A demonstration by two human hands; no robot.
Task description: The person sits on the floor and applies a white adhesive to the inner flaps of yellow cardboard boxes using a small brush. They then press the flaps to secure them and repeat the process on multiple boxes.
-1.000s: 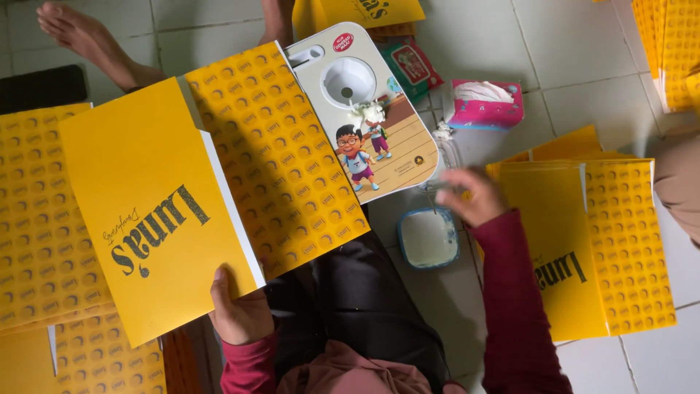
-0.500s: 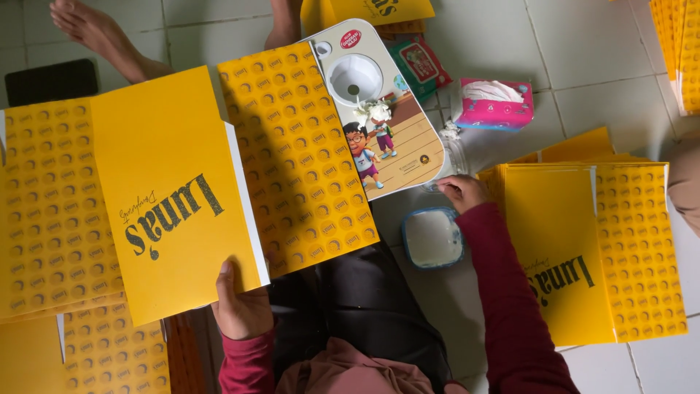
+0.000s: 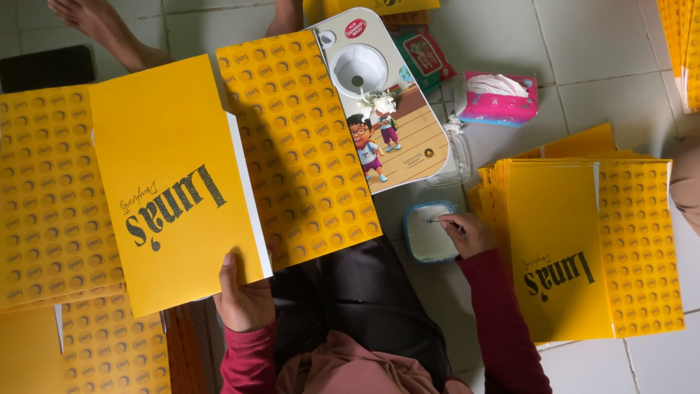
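Tiled floor [image 3: 583,80] was crowded; left hand [image 3: 244,295] pinched the yellow sheet [image 3: 171,182]; right hand [image 3: 467,233], fingers closed on a small tool, dipped the tub [image 3: 426,233]; paste risked smearing nearby stack [image 3: 576,248].

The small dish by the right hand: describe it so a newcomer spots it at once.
Start at the stack of yellow sheets on the right. Just left of it, on the floor, sits a small dish. It is white with a blue rim, and the right hand dips a tool in it.
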